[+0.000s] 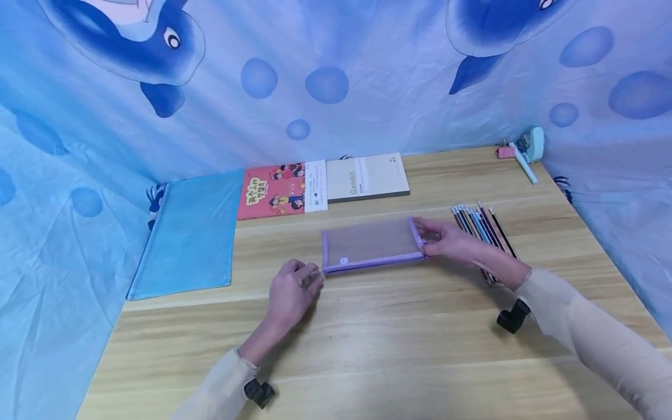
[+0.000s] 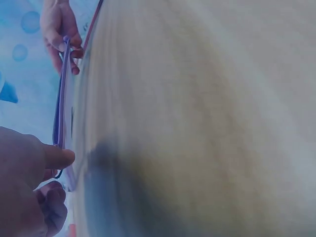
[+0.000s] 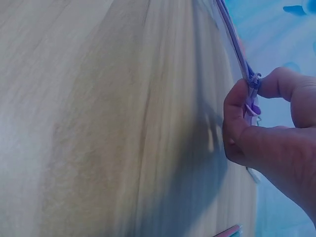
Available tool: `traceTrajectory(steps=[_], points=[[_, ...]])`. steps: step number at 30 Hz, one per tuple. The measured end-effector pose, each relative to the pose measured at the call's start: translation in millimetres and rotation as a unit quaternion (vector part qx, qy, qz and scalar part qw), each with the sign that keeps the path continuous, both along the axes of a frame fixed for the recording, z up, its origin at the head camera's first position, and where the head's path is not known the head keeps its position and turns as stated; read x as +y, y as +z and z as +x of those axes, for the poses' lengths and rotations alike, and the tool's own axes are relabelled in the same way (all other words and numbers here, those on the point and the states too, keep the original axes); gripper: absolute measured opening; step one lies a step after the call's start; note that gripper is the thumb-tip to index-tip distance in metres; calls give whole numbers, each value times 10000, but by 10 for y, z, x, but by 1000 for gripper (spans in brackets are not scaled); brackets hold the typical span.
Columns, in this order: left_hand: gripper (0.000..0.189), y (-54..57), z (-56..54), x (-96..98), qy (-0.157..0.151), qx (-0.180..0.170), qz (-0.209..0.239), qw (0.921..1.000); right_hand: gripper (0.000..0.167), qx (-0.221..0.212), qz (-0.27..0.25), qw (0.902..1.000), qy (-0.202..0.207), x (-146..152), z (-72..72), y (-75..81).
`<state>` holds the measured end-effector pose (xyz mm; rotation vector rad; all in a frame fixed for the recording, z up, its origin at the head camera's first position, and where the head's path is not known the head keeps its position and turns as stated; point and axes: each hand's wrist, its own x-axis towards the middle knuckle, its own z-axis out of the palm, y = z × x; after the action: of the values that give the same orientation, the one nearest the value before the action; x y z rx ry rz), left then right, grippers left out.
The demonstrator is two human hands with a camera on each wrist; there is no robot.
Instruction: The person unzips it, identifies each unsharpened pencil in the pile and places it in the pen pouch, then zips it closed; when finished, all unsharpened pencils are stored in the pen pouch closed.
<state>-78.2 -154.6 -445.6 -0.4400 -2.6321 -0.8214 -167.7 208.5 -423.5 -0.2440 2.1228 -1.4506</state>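
Left hand (image 1: 291,294): mine; thumb and finger pinch the near left corner of the pouch, remaining fingers curled in beneath.

Right hand (image 1: 454,242): mine; thumb and forefinger pinch the near right corner, beside the zipper slider (image 3: 254,81). Whether I hold the slider itself or just the cloth next to it, I cannot tell.

Pouch (image 1: 373,240), one: clear film, purple binding; held between my two hands at the middle of the bench (image 1: 367,350), zipper edge (image 1: 375,262) toward me. Nothing shows through the film.

Handling notes, my judgement: keep both corners at one height and draw them gently apart, so the zipper edge lies straight. A slack edge would likely snag the slider. Should I work the slider, the left corner makes the anchor and the pull goes along the edge, never across it. Keep fingertips off the film, which probably creases.

Pencils (image 1: 475,224), a bundle: right of the pouch, partly under my right forearm; a low elbow could scatter them.

Notebook (image 1: 370,175) and red book (image 1: 270,195): side by side, far side, beyond the pouch.

Blue folder (image 1: 191,233): left, flat, well apart from my left hand.

Pink clip (image 1: 506,153) and pale blue stationery piece (image 1: 535,144): far right corner.
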Motion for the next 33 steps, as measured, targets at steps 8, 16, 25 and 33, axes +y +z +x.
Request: traceTrajectory(steps=[8, 16, 25, 33], points=[[28, -70, 58, 0, 53, -143, -201, 9997, 87, 176, 257, 9994, 177, -32, -20, -1], [72, 70, -102, 256, -859, -439, -676, 9930, 81, 544, 442, 9964, 478, -67, -63, -20], [68, 178, -390, 709, -2237, -1399, -1901, 9457, 69, 942, 598, 9839, 1393, -150, -131, 12], [52, 252, -417, 826, -2514, -1379, -1585, 9448, 54, 988, 753, 9867, 1046, -54, -197, 156]])
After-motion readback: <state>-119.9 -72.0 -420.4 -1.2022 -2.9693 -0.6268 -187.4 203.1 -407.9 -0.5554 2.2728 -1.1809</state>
